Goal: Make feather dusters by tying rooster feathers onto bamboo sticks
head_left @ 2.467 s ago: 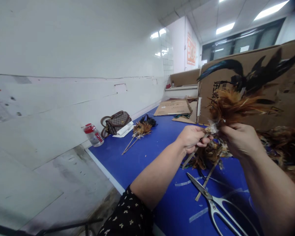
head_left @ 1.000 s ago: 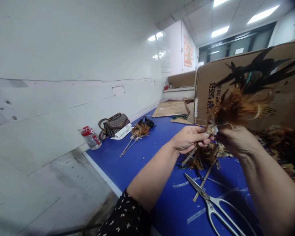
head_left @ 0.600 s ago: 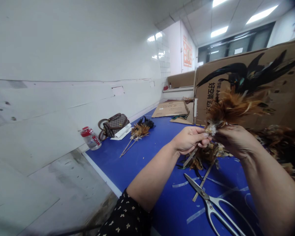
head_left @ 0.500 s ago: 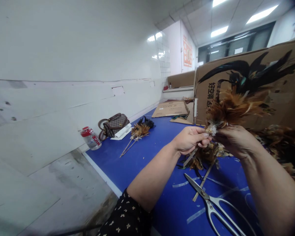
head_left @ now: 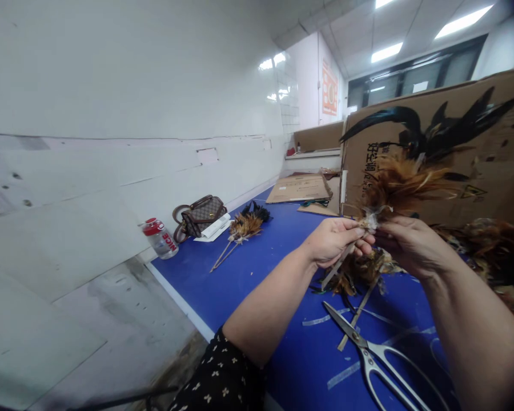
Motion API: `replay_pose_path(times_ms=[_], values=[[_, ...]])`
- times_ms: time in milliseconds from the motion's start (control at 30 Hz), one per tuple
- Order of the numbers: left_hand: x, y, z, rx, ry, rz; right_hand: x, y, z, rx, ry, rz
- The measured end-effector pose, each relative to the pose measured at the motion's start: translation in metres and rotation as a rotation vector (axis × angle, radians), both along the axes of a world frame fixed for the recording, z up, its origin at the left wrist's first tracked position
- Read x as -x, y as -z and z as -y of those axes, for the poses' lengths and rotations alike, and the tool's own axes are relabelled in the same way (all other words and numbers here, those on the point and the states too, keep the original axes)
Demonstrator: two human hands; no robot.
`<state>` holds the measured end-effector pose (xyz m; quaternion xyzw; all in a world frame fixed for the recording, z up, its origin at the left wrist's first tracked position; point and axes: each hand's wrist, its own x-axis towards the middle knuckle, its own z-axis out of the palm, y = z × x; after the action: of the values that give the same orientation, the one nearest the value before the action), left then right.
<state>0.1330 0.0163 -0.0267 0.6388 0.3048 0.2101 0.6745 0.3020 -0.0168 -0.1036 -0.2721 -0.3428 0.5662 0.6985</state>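
Note:
My left hand [head_left: 336, 240] pinches the stick of a feather bunch [head_left: 405, 182], just below its whitish bound base. The bunch has brown plumes with long black feathers fanning out above them, and its stick slants down toward me. At the bound base, the fingers of my right hand [head_left: 405, 242] are pressed together on the lower feathers; my right fingertips are partly hidden. Below both hands, loose brown feathers [head_left: 366, 268] and another stick [head_left: 360, 314] lie on the blue table [head_left: 282, 319]. Metal scissors [head_left: 366, 348] rest close by with their blades nearly together.
Strips of clear tape [head_left: 345, 375] lie by the scissors. More feathers [head_left: 488, 245] are heaped at the right, before a large cardboard box [head_left: 466, 200]. Finished-looking feather bunches [head_left: 246, 225], a handbag [head_left: 203, 216] and a red-lidded bottle [head_left: 159, 238] stand along the left wall. Flat cardboard [head_left: 300, 188] lies farther back.
The long black feathers on the held bunch have turned slightly and dipped toward the left. Both hands keep their hold in nearly the same place. The whole view has shifted a little.

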Motion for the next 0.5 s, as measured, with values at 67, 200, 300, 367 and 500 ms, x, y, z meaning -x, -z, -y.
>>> replay_pose_path(times_ms=[67,200,300,367,500], values=[[0.0,-0.001,0.001,-0.011,-0.035,-0.002,-0.001,-0.001,0.0,0.038,-0.053,-0.042],[0.0,-0.002,0.004,-0.053,-0.06,0.016,0.0,-0.004,-0.001,0.048,-0.048,-0.099],[0.0,0.001,0.004,-0.089,-0.054,-0.017,0.003,-0.006,0.001,0.002,-0.039,-0.048],[-0.001,0.004,0.004,-0.132,-0.073,-0.059,0.007,-0.007,0.002,-0.047,-0.01,0.02],[-0.003,0.009,0.003,-0.2,-0.162,-0.111,0.018,-0.006,-0.001,-0.079,0.084,0.034]])
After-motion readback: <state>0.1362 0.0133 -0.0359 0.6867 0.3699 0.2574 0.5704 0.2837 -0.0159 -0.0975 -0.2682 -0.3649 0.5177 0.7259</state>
